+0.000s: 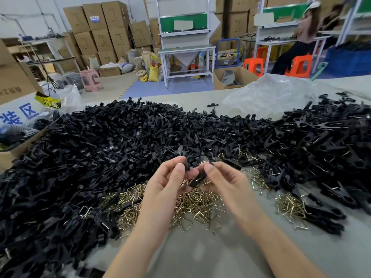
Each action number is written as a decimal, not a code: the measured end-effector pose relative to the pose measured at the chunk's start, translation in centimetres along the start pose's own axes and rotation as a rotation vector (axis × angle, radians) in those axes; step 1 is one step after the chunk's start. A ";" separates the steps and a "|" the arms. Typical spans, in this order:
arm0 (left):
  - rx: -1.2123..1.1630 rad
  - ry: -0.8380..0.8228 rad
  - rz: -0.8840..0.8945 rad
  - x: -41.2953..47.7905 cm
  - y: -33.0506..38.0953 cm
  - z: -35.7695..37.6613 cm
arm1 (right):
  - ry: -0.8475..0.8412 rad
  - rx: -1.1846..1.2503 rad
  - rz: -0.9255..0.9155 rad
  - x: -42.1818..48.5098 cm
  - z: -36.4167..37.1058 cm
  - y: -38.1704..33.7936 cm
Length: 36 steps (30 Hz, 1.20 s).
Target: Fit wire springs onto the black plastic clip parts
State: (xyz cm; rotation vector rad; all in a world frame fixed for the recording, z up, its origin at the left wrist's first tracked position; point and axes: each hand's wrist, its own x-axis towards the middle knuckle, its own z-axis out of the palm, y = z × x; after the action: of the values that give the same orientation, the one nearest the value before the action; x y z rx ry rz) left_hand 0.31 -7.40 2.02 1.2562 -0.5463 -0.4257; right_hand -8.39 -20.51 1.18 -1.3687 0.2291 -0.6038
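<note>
Clip parts (197, 179) held just above table (200, 257) between both hands. Left hand (166, 183) curls thumb and fingers round them; right hand (226, 181) pinches them, thumb against forefinger. Brass-coloured wire springs (198, 201) lie scattered beneath. Behind, heap of black clips (100, 147) spreads across table. Crumpled plastic bag (269, 95) beyond. Farther back: workbench (186, 50), stacked cardboard boxes (100, 27), orange stools (254, 66).

Factory assembly floor, stacked cartons (104, 31) along the wall, steel workbenches (186, 51), plastic stools (254, 66), table (220, 255) heaped with black clip parts (100, 141) and wire springs (197, 203)
</note>
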 end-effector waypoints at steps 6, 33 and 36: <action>0.106 0.011 0.057 -0.3 0.1 0.7 | 0.042 0.199 0.045 0.4 -0.5 -0.5; 0.287 0.070 0.052 -0.8 -0.6 1.3 | -0.072 0.052 0.036 0.4 -0.4 0.3; 0.348 0.067 0.092 -0.9 -0.7 1.1 | -0.101 0.068 0.049 0.4 -0.5 0.4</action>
State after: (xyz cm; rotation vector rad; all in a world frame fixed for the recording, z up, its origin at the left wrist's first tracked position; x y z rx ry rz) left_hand -1.10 -7.93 1.48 1.5652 -0.6360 -0.2144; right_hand -8.20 -21.16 0.74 -1.3201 0.1590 -0.4956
